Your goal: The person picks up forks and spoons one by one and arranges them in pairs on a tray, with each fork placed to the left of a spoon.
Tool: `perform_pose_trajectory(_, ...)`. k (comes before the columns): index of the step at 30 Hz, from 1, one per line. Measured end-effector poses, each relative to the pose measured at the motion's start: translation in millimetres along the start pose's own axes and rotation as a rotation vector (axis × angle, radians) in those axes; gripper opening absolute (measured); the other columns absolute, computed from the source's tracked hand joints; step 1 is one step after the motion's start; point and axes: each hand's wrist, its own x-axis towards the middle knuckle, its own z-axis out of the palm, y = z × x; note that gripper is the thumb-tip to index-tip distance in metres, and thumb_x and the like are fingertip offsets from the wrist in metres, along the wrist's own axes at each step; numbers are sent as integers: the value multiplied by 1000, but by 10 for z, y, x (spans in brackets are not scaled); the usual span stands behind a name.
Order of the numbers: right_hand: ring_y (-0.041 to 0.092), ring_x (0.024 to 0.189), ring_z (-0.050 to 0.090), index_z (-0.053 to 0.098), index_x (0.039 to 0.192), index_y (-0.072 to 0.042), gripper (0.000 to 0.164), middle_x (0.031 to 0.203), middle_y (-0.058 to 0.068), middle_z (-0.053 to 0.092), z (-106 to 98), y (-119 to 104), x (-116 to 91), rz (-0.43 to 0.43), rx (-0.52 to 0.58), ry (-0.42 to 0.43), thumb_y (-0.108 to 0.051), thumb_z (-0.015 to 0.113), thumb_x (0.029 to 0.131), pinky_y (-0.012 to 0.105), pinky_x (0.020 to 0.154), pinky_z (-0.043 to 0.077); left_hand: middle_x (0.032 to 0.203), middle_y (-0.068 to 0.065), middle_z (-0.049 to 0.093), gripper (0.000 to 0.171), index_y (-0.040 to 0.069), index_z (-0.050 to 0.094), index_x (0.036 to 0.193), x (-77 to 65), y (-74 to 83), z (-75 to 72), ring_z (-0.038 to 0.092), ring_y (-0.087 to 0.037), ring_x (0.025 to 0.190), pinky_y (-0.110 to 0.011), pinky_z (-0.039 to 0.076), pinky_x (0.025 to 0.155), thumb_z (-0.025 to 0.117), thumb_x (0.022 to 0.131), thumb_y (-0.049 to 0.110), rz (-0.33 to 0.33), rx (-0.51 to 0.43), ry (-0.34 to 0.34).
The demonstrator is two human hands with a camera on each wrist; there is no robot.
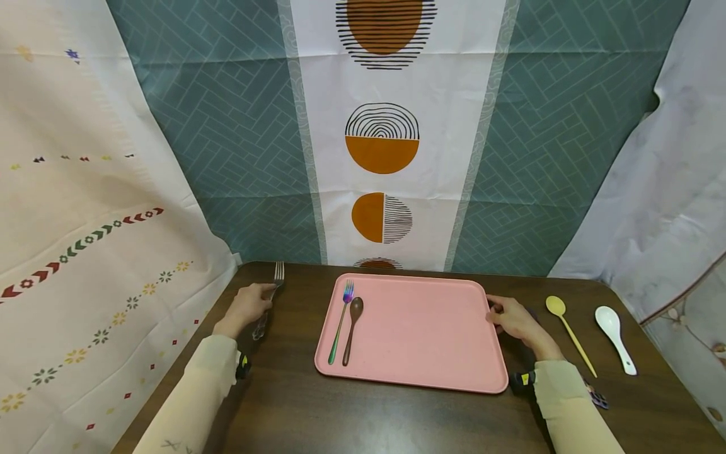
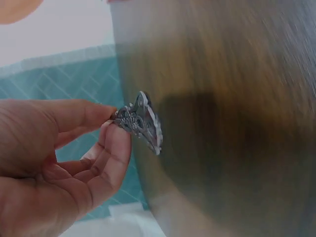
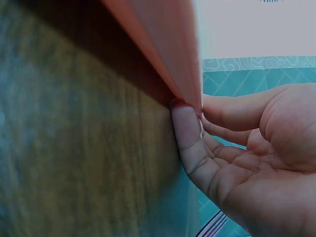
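Observation:
At the table's left side, my left hand [image 1: 249, 308] pinches a silver fork [image 1: 278, 275] by its handle, tines pointing away. The left wrist view shows the fork's ornate handle end [image 2: 143, 122] between thumb and fingers, over the table. My right hand [image 1: 513, 318] grips the right rim of a pink tray [image 1: 425, 334]; in the right wrist view the thumb and a finger [image 3: 186, 126] pinch the tray's edge [image 3: 170, 49]. On the tray's left part lie a rainbow-coloured fork [image 1: 342, 321] and a dark brown spoon [image 1: 353, 328], side by side.
Right of the tray lie a yellow spoon [image 1: 570, 334] and a white spoon [image 1: 615, 337]. Another utensil [image 1: 597, 397] is partly hidden by my right sleeve. The brown wooden table [image 1: 374, 416] ends at patterned cloths [image 1: 249, 157] behind and at both sides.

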Motion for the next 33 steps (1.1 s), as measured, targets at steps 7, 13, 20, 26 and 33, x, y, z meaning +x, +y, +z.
perform_pose_trajectory(7,24,82,65,33,150,20,60,100,19,58,2,1,-4,2,-6,6,3,58,99,36,70,61,95,-12,73,51,-4,55,146,20,254,24,56,-18,64,-35,45,61,60,96,1,33,-19,-5)
perform_pose_trajectory(13,23,82,65,33,150,20,59,99,18,58,2,-1,-9,2,-8,2,3,57,99,37,70,61,95,-10,73,51,-2,58,145,47,395,71,58,-19,68,-37,47,65,61,94,1,54,20,26)
perform_pose_trajectory(20,23,81,64,33,150,20,59,98,18,58,-3,-1,1,-2,0,4,3,57,99,36,69,60,96,-10,74,50,0,60,144,36,555,125,60,-19,72,-38,49,68,64,94,2,93,16,32)
perform_pose_trajectory(26,24,81,66,34,150,20,58,97,18,60,3,-9,-12,-16,12,-2,4,56,99,36,69,60,93,-8,74,50,0,62,142,40,690,174,60,-18,71,-37,50,67,66,93,1,128,4,35)
perform_pose_trajectory(33,25,81,66,33,150,20,59,97,18,59,6,-14,-12,-23,16,-7,4,56,99,37,68,60,88,-4,71,49,3,63,141,19,851,208,58,-17,70,-35,48,64,66,92,1,146,2,37)
